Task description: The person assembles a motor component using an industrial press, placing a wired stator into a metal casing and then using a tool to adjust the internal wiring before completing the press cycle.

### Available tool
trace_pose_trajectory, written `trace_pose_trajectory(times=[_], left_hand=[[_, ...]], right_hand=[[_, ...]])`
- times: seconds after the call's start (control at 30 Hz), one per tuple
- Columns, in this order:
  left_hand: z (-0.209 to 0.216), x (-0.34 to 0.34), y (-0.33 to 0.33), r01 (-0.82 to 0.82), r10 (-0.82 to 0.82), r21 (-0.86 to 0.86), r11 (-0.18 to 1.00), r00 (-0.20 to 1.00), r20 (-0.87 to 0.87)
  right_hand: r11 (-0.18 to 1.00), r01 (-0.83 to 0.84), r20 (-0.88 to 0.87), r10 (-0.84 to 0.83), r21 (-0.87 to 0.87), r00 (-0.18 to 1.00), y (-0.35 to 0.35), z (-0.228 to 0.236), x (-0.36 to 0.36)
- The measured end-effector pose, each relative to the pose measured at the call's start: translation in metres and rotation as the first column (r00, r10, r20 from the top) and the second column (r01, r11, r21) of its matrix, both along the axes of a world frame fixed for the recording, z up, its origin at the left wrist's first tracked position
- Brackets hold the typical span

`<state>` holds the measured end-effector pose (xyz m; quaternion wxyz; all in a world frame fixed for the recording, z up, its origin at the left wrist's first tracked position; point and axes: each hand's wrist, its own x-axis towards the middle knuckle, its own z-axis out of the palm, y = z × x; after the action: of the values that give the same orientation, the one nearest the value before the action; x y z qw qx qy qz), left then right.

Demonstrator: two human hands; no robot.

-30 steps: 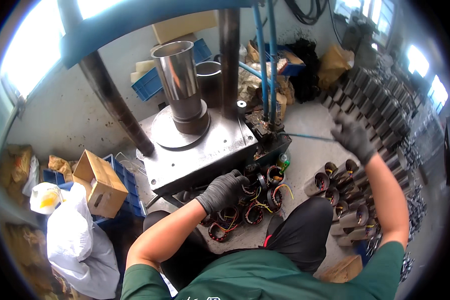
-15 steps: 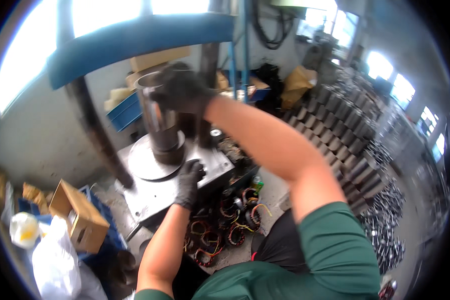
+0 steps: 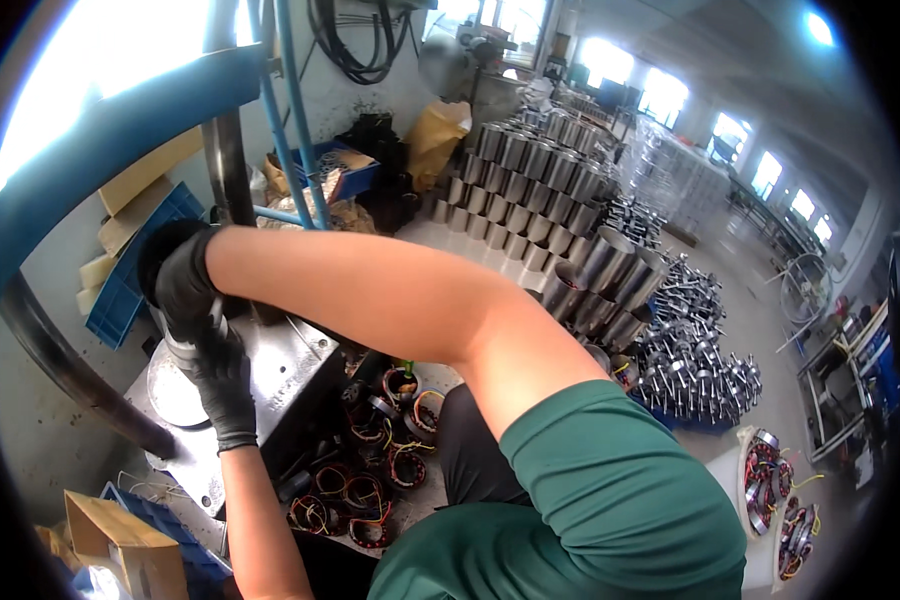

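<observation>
Metal cylinder (image 3: 192, 340) is standing upright on the grey press plate (image 3: 280, 375), mostly covered by your two gloved hands. Your right hand (image 3: 180, 280) is reaching across from the right and clamping over the cylinder's top end, fingers curled around it. Your left hand (image 3: 220, 385) is gripping the cylinder's lower part from the front, fingers closed against its wall, just above the plate. In front of the plate, wound stator coils (image 3: 370, 470) with coloured wires are lying in a heap. Behind and to the right of the plate, rows of shiny steel tubes (image 3: 530, 190) are standing together on the floor. A cardboard box (image 3: 120, 550) is sitting to the plate's front left.
</observation>
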<state>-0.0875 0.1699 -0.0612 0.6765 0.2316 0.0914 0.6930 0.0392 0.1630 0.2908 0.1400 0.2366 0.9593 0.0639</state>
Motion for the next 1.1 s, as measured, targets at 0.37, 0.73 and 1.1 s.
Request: trace_pose_trajectory(times=[0.37, 0.73, 1.1], left_hand=[[0.031, 0.03, -0.071, -0.678, 0.536, 0.115, 0.726, 0.454, -0.711], [0.082, 0.026, 0.005, -0.298, 0.212, 0.319, 0.9, -0.34, -0.916], [0.101, 0.037, 0.027, -0.446, -0.01, 0.22, 0.868, -0.457, -0.889]], right_hand=[[0.83, -0.142, -0.804, -0.457, -0.539, 0.381, -0.105, -0.278, 0.14], [0.017, -0.857, 0.31, -0.929, -0.515, -0.204, -0.149, -0.309, 0.137], [0.037, -0.813, 0.416, -0.845, -0.58, -0.335, -0.165, -0.303, 0.151]])
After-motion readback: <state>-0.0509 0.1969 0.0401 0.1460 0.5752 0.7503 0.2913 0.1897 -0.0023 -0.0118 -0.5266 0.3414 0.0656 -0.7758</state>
